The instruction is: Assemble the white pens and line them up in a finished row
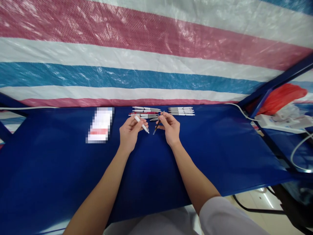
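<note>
My left hand [130, 132] is closed on a white pen barrel [141, 124], which slants down to the right with its narrow end lowest. Close by on the right, my right hand [171, 127] pinches a thin dark pen refill [156, 125] whose clear lower end points down and left. The two pieces are apart. Just beyond my hands lie several pens [146, 109] in white, red and grey, side by side, partly covered by my fingers. To their right is a second row of white and grey pens [181, 111].
A blurred-out bright rectangle [100, 125] lies left on the blue table [210, 153]. A striped plastic sheet [146, 58] hangs behind the table. At right are a white power strip [281, 124], a red plastic bag [283, 98], cables and a dark metal frame.
</note>
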A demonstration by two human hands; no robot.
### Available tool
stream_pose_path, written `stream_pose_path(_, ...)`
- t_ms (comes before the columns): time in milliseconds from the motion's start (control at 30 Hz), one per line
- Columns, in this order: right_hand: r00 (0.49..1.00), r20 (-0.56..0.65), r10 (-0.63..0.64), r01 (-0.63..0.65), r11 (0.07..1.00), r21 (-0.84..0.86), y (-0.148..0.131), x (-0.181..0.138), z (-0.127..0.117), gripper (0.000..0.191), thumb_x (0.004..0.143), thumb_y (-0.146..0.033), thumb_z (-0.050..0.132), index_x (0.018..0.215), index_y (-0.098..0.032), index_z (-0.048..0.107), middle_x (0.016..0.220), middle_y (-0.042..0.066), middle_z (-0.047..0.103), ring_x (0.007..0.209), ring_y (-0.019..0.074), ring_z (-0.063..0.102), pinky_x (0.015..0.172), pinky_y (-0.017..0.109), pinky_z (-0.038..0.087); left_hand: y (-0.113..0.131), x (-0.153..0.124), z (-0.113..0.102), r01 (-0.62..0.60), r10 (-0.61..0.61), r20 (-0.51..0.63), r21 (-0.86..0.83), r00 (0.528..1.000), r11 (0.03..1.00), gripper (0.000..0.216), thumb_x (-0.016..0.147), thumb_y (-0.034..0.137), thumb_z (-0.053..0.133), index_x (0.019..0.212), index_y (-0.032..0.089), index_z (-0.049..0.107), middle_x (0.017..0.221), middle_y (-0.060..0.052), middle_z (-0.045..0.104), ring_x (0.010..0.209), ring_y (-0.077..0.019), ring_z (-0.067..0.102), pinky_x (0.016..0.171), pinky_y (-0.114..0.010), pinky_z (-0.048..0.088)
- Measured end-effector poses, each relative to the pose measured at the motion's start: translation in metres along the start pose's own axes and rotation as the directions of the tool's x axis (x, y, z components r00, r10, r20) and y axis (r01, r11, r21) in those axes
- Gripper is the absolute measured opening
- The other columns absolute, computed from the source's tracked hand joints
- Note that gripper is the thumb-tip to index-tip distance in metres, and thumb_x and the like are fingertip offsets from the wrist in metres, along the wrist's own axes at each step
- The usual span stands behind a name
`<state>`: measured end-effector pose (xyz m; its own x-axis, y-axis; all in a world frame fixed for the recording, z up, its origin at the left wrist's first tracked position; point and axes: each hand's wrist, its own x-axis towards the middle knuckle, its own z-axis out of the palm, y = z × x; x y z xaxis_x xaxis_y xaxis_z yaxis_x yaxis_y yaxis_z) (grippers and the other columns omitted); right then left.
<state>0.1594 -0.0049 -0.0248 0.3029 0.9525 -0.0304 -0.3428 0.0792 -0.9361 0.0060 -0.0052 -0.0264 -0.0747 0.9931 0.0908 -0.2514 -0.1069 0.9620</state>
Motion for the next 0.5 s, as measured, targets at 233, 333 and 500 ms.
stream_pose_path(233,1.000,0.020,-0.017,0.017,0.999,-0.043,0.001,-0.002,0.001,0.034,0.069,-0.044,0.078,0.094,-0.022,0.070,0.080,0.000,0.072,0.067,0.0142,0.068,0.057,0.028,0.061,-0.001,0.001,-0.001,0.012,-0.012,-0.005,0.023,1.000,1.000,0.036,0.075,0.039,0.079,0.102,0.018,0.066,0.090,-0.005,0.073,0.077,-0.0193,0.073,0.079,-0.036,0.061)
stream_pose_path(333,0.998,0.035,-0.059,0.061,0.996,-0.071,0.000,-0.005,0.002,0.029,0.072,-0.043,0.076,0.091,-0.022,0.071,0.082,-0.001,0.071,0.070,0.0147,0.068,0.061,0.029,0.062,0.000,0.001,-0.001,0.002,-0.003,0.016,0.080,1.000,0.997,0.033,0.077,0.039,0.077,0.100,0.017,0.068,0.090,-0.005,0.073,0.077,-0.0191,0.073,0.079,-0.035,0.061)
stream_pose_path(500,0.969,0.077,-0.235,0.245,0.958,-0.150,0.001,-0.011,0.002,0.020,0.081,-0.042,0.069,0.092,-0.027,0.074,0.094,0.001,0.071,0.080,0.0169,0.070,0.072,0.032,0.063,-0.001,0.002,-0.003,-0.026,0.024,0.019,0.120,1.000,0.992,0.033,0.079,0.040,0.075,0.103,0.019,0.070,0.091,-0.004,0.073,0.077,-0.0194,0.073,0.078,-0.034,0.062)
